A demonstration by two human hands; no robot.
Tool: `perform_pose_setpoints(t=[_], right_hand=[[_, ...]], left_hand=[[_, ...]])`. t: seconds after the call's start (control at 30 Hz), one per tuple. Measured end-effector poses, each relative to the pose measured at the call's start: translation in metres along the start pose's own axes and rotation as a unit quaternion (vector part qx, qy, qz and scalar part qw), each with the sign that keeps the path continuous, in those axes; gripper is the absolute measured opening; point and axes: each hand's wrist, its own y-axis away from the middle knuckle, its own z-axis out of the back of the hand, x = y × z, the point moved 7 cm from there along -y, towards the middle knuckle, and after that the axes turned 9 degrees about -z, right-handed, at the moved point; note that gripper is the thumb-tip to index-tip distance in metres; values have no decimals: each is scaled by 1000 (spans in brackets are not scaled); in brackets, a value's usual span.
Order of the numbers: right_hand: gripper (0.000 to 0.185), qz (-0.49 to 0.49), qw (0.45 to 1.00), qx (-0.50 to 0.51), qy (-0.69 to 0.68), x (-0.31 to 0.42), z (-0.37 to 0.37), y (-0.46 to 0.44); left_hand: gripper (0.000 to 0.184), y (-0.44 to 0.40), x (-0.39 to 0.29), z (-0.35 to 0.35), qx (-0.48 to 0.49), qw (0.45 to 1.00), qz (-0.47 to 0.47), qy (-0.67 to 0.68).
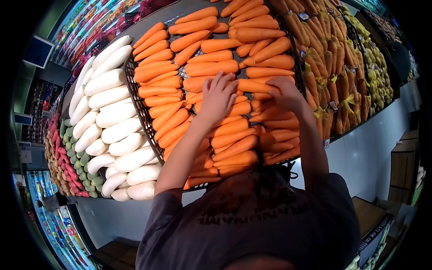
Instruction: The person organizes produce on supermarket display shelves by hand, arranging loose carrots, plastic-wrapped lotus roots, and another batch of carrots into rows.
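Note:
Orange carrots lie in stacked rows in a black mesh crate [143, 112]. My left hand [219, 98] rests over the middle rows, its fingers stretched out and slightly apart on the carrots. Just right of its fingertips lies a single carrot [253, 86], set crosswise. Curled fingers of my right hand [288, 93] close on that carrot's right end. Part of the carrot's tip is hidden under the hand. Below both hands, more carrots [236, 144] are piled toward the crate's near edge.
White radishes [119, 112] are heaped left of the crate, with green vegetables [81, 159] and red ones [67, 168] beyond. On the right stand bagged carrots [337, 76] and bagged yellow-green produce [375, 63]. Wooden boxes [402, 166] sit at the far right.

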Motion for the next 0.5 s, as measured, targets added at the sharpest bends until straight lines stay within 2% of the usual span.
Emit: perform_pose_setpoints(t=[0.03,0.1,0.17,0.3,0.37,0.4,0.43,0.47,0.5], right_hand=[[36,-11,1000,-2,-2,-9,0,7],[40,55,993,-45,91,5,10,16],[43,19,992,-51,112,-6,13,18],[36,-2,994,-50,101,-23,20,22],[37,27,992,-125,-12,-20,38,30],[28,10,987,-135,-90,-18,48,31],[32,-15,968,-156,-198,-21,51,31],[36,-26,937,-136,-322,-25,50,26],[41,-37,890,-115,-439,-27,49,21]], left_hand=[[47,-5,-14,-8,15,999,-41,19],[50,-17,-25,-23,18,998,-53,29],[51,-28,-26,-38,34,999,-29,31],[46,-42,-24,-43,62,997,-40,9],[44,-44,-27,-34,47,998,-44,-2],[44,-48,-27,-23,8,999,-40,27],[45,-51,-26,-12,-32,997,-34,55],[44,-54,-24,-7,-44,993,-21,110],[44,-56,-26,-4,-39,993,-19,111]])
